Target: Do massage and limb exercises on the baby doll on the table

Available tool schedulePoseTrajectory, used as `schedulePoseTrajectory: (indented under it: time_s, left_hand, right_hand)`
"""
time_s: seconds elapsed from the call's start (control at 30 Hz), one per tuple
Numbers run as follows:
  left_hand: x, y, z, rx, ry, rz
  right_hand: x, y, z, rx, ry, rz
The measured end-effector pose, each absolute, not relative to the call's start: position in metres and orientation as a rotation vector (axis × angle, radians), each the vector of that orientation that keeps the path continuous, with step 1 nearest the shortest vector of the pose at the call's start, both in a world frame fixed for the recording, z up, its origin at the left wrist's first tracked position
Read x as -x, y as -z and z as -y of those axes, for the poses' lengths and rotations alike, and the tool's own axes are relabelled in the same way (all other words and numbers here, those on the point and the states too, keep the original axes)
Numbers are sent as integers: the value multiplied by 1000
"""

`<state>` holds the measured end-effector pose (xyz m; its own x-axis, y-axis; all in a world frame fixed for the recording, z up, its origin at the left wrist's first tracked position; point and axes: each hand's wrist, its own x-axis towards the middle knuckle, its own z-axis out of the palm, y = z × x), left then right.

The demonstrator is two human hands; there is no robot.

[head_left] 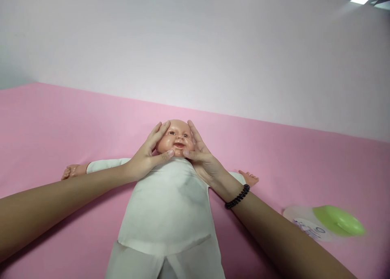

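Observation:
A baby doll lies on its back with its plastic head (178, 137) toward the far side and its white cloth body (164, 210) toward me. My left hand (149, 149) cups the doll's right cheek and the side of its head, with the fingers spread. On the other side, my right hand (198, 149) holds the opposite cheek, and a black beaded bracelet (238, 196) circles that wrist. The doll's small plastic limb ends (70, 171) (249, 178) stick out to both sides, with my forearms passing near them.
A pink sheet (76, 124) covers the surface under the doll, and a white wall (195, 43) rises behind it. To the lower right, a blurred white container with a green lid (323, 223) lies on the sheet. A ceiling light (360, 0) shows at the top right.

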<state>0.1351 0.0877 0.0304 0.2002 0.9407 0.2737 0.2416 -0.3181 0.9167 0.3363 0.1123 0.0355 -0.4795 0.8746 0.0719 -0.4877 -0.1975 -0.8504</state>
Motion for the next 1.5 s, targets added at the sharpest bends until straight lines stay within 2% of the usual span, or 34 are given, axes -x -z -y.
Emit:
schedulePoseTrajectory:
  time_s: [1.5]
  left_hand:
    - [-138, -33, -88, -1671, -1173, -1131]
  right_hand:
    - [-333, -35, -115, 598, -1780, 1067]
